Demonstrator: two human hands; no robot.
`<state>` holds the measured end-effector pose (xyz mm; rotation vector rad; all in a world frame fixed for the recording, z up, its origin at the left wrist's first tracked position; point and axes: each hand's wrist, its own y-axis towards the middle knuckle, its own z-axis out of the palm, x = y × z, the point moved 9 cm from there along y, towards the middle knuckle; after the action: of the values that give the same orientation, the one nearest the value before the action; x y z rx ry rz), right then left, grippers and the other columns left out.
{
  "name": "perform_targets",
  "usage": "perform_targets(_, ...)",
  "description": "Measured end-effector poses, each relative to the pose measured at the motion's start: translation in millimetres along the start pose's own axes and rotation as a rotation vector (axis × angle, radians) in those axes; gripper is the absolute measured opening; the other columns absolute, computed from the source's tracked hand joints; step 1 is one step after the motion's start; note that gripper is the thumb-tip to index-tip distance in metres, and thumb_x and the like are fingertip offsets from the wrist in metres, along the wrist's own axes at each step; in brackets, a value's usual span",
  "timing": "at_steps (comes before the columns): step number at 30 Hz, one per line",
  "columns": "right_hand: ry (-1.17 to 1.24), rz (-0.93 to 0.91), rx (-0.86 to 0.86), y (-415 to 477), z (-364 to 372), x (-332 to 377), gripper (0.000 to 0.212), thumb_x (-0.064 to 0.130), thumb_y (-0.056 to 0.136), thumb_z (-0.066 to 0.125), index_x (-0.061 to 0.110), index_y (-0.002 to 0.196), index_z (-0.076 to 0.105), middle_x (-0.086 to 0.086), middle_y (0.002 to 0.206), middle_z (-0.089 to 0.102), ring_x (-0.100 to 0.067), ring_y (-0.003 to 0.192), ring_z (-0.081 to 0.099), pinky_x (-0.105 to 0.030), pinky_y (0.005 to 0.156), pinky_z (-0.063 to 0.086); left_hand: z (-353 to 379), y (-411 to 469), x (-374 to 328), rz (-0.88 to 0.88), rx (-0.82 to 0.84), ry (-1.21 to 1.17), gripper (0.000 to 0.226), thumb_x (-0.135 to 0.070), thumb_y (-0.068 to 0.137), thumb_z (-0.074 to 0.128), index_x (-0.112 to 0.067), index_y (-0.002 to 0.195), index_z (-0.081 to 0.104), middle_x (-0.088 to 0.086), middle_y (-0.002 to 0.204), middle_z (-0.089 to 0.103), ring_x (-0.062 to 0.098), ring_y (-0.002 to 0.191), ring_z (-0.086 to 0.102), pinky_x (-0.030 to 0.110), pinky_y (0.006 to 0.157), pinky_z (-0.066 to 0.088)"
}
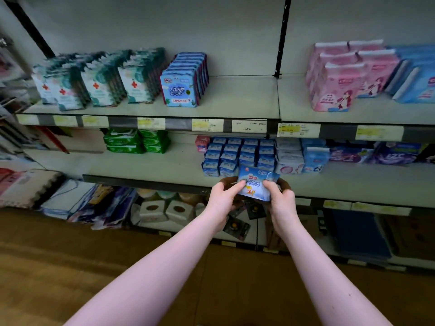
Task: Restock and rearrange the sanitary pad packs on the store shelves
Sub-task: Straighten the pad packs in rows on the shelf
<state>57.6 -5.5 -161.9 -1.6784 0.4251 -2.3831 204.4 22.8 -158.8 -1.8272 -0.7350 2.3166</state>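
Far left on the top shelf (237, 97) stand teal packs (94, 83) with red crosses, upright in rows running back. Below them on the middle shelf (146, 165) lie green wipes (136, 141), stacked flat in two piles. On the bottom level, white boxes (164, 210) sit side by side. Just right of the teal packs stands a row of blue packs (181, 90), also upright.

The left hand (223, 196) reaches to the front edge of the middle shelf, thumb on top of a light-blue pack (255, 185) and fingers curled under its left side. The pack is tilted, held clear of the shelf, just in front of the stack (237, 156) of matching blue pads, which fills four columns. The right hand (281, 198) grips the pack's right side the same way, thumb on its face.

Beside the stack stand white packs (288, 158). Above, right of the black upright, are pink packs (339, 85); below them lie purple packs (376, 152), blurred
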Motion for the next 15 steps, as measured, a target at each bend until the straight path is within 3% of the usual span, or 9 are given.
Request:
perform_targets(5,-0.048,0.022,0.032,-1.2,2.5,-12.5,0.036,0.013,0.090,0.061,0.001,0.123,0.053,-0.013,0.097,0.067,-0.023,0.087,0.067,-0.031,0.071,0.054,-10.8,1.2,6.8,0.009,-0.019,-0.049,0.032,-0.016,0.087,0.068,-0.006,0.116,0.057,0.014,0.109,0.068,0.023,0.098,0.068,0.029,0.072,0.056)
perform_targets(9,-0.104,-0.009,0.042,-0.8,13.2,-13.0,0.014,0.010,0.090,0.060,0.004,0.103,0.061,-0.013,0.093,0.067,-0.030,0.090,0.065,-0.037,0.077,0.053,-23.5,3.3,5.8,0.022,-0.018,-0.054,0.028,-0.016,0.088,0.066,-0.007,0.113,0.058,0.014,0.108,0.068,0.022,0.097,0.068,0.027,0.069,0.056)
perform_targets(11,-0.112,-0.016,0.049,-3.0,23.1,-11.3,0.022,0.009,0.091,0.060,0.006,0.112,0.058,-0.012,0.095,0.067,-0.025,0.084,0.068,-0.030,0.070,0.057,-33.2,4.3,3.0,0.026,-0.021,-0.065,0.026,-0.016,0.089,0.065,-0.006,0.113,0.059,0.012,0.105,0.069,0.019,0.092,0.069,0.024,0.065,0.055)
perform_targets(13,-0.114,-0.022,0.060,-4.9,36.5,-13.4,0.037,0.010,0.091,0.061,0.020,0.124,0.049,-0.010,0.099,0.066,-0.019,0.080,0.070,-0.027,0.063,0.058,-48.9,6.6,-1.9,0.037,-0.030,-0.056,0.027,-0.015,0.089,0.065,-0.005,0.114,0.059,0.012,0.105,0.069,0.018,0.091,0.069,0.023,0.065,0.055)
perform_targets(15,-0.193,-0.059,0.073,-5.1,48.9,-15.1,0.042,0.010,0.090,0.062,0.031,0.124,0.048,-0.011,0.107,0.064,-0.022,0.088,0.070,-0.032,0.068,0.060,-65.7,10.4,-6.6,0.067,-0.050,-0.031,0.028,-0.014,0.089,0.065,-0.004,0.115,0.060,0.012,0.106,0.069,0.019,0.092,0.069,0.023,0.067,0.055)
